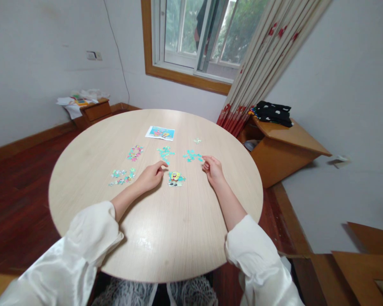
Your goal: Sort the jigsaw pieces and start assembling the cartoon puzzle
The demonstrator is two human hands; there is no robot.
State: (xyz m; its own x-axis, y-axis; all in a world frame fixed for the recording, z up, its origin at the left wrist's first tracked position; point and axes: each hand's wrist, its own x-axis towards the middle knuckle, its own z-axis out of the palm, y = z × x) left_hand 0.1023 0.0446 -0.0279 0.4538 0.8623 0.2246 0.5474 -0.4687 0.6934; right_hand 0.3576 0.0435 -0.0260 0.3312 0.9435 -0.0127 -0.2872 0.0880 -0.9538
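Note:
On the round table, an assembled jigsaw section with a yellow cartoon figure lies between my two hands. My left hand is to its left, index finger stretched out by the lower end of a group of turquoise puzzle pieces, the other fingers loosely bent. To the right, my right hand rests with its index fingertip beside a second cluster of turquoise puzzle pieces, its other fingers curled. Neither hand shows a piece lifted in it. Whether the fingertips touch pieces is too small to tell.
A picture sheet lies towards the back of the table. Pink pieces and mixed pieces lie at left, pale pieces at the back right. A wooden cabinet with black cloth stands beyond the right edge.

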